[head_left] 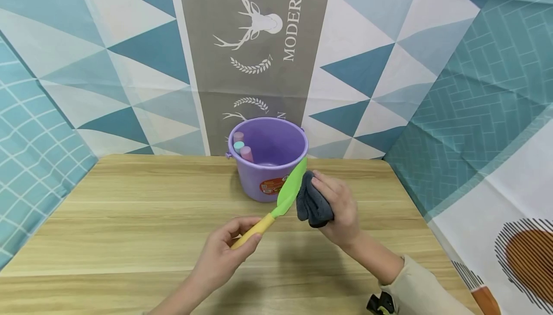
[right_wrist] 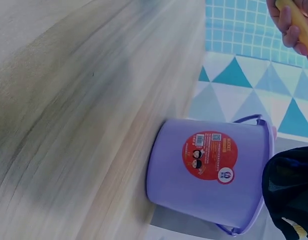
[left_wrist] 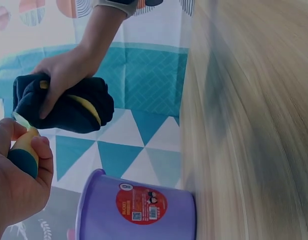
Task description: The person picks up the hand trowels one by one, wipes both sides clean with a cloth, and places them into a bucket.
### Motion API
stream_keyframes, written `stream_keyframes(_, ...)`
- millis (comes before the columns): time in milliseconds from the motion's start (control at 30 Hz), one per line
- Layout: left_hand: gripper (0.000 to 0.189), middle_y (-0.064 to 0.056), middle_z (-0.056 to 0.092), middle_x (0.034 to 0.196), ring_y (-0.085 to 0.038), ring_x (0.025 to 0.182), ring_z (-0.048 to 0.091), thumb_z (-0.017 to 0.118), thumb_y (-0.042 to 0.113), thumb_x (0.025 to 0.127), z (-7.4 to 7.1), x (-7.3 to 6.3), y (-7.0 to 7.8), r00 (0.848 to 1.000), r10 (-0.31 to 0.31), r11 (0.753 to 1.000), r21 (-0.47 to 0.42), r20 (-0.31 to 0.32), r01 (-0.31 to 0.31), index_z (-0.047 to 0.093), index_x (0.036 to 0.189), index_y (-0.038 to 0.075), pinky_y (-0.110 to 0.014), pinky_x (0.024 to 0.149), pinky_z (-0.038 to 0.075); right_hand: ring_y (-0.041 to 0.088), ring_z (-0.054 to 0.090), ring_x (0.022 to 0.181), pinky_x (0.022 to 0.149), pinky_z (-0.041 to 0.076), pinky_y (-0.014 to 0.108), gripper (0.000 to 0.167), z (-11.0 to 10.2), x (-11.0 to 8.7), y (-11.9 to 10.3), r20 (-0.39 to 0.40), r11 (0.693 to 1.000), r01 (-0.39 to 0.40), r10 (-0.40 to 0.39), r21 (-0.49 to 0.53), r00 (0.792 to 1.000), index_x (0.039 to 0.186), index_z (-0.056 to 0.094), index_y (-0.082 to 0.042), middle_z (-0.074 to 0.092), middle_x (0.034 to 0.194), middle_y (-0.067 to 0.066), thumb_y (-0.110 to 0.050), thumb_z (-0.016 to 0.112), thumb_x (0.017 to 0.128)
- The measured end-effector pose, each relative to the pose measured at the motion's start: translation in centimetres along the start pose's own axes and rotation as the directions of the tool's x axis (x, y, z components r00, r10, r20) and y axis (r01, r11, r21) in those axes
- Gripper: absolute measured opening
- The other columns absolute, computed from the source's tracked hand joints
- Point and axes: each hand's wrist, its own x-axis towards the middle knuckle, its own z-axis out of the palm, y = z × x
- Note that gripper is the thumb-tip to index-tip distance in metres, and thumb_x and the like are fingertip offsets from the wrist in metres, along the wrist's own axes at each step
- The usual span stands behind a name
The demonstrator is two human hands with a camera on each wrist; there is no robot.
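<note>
My left hand (head_left: 218, 255) grips a toy shovel by its yellow handle (head_left: 254, 232), the green blade (head_left: 290, 187) tilted up and away to the right. My right hand (head_left: 341, 207) holds a bunched dark grey cloth (head_left: 314, 203) right beside the blade. Whether cloth and blade touch is not plain in the head view. From the left wrist, the cloth (left_wrist: 69, 112) lies over the shovel's far end and hides most of the blade. Behind both hands stands a purple bucket (head_left: 248, 178), upright on the wooden table (head_left: 129, 238).
Several pink and turquoise-tipped sticks (head_left: 246, 153) lean inside the bucket at its left wall. A red label (right_wrist: 209, 156) is on the bucket's side. Patterned cloth sheets (head_left: 367, 27) hang behind the table and along both sides.
</note>
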Motion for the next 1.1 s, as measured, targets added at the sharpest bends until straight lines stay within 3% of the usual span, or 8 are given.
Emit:
stream_keyframes(200,0.023,0.004,0.061,0.084,-0.002,0.063,0.050,0.065,0.002,0.084,0.2,0.1,-0.1,1.000,0.018,1.000,-0.022,0.025,-0.018,0.065,0.107,0.005,-0.021,0.046,0.045,0.034,0.060,0.078,0.067,0.051,0.036,0.017,0.6,0.5,-0.5,-0.059,0.990,0.137,-0.137,-0.017,0.989,0.093,0.063,0.005,0.066,0.093,0.021,-0.011,0.062,0.088)
stream_keyframes(467,0.022,-0.008,0.061,0.084,-0.002,0.059,0.049,0.064,0.008,0.087,0.1,0.1,-0.1,0.999,0.011,0.998,-0.057,0.030,-0.009,0.063,0.108,0.000,-0.021,0.044,0.045,0.031,0.061,0.074,0.060,0.050,0.036,0.021,1.0,0.4,-0.8,-0.027,0.950,0.310,-0.311,-0.032,0.950,0.091,0.066,-0.003,0.069,0.089,0.014,-0.023,0.058,0.092)
stream_keyframes(600,0.022,-0.006,0.062,0.085,-0.005,0.061,0.054,0.062,0.008,0.088,0.1,0.0,-0.3,0.999,0.022,0.997,-0.069,0.028,-0.020,0.063,0.109,-0.001,-0.022,0.046,0.047,0.033,0.060,0.075,0.062,0.050,0.038,0.025,0.7,0.5,-0.4,-0.044,0.961,0.276,-0.277,-0.025,0.960,0.091,0.065,0.000,0.069,0.092,0.016,-0.025,0.058,0.092)
stream_keyframes(733,0.022,0.003,0.061,0.084,-0.004,0.063,0.054,0.060,0.006,0.089,0.2,-0.1,-0.5,0.996,0.065,0.994,-0.095,0.059,-0.060,0.062,0.109,-0.002,-0.022,0.046,0.047,0.036,0.059,0.077,0.066,0.049,0.038,0.022,0.1,0.7,0.3,-0.076,0.984,0.171,-0.174,-0.044,0.982,0.091,0.063,0.004,0.066,0.093,0.022,-0.018,0.061,0.090)
stream_keyframes(833,0.021,0.002,0.059,0.081,-0.001,0.061,0.051,0.059,0.004,0.089,0.3,-0.2,-0.5,0.992,0.095,0.989,-0.118,0.088,-0.084,0.062,0.109,-0.002,-0.022,0.046,0.046,0.036,0.059,0.078,0.067,0.049,0.038,0.016,0.0,0.9,0.5,-0.091,0.986,0.151,-0.157,-0.068,0.983,0.092,0.063,0.005,0.065,0.092,0.023,-0.011,0.061,0.089)
stream_keyframes(967,0.021,-0.001,0.058,0.079,0.000,0.059,0.049,0.060,0.005,0.089,0.4,-0.2,-0.3,0.992,0.088,0.990,-0.122,0.095,-0.076,0.062,0.109,-0.002,-0.022,0.045,0.045,0.035,0.060,0.076,0.062,0.050,0.039,0.014,0.2,1.1,0.4,-0.096,0.971,0.222,-0.231,-0.091,0.968,0.091,0.064,0.001,0.067,0.093,0.018,-0.013,0.060,0.090)
stream_keyframes(1100,0.021,-0.002,0.059,0.080,0.000,0.058,0.048,0.060,0.004,0.089,0.4,-0.2,-0.2,0.992,0.097,0.989,-0.122,0.084,-0.086,0.062,0.109,-0.002,-0.023,0.044,0.045,0.032,0.062,0.074,0.058,0.050,0.039,0.017,0.3,1.0,-0.1,-0.054,0.923,0.367,-0.375,-0.115,0.925,0.094,0.066,-0.005,0.070,0.092,0.011,-0.018,0.055,0.093)
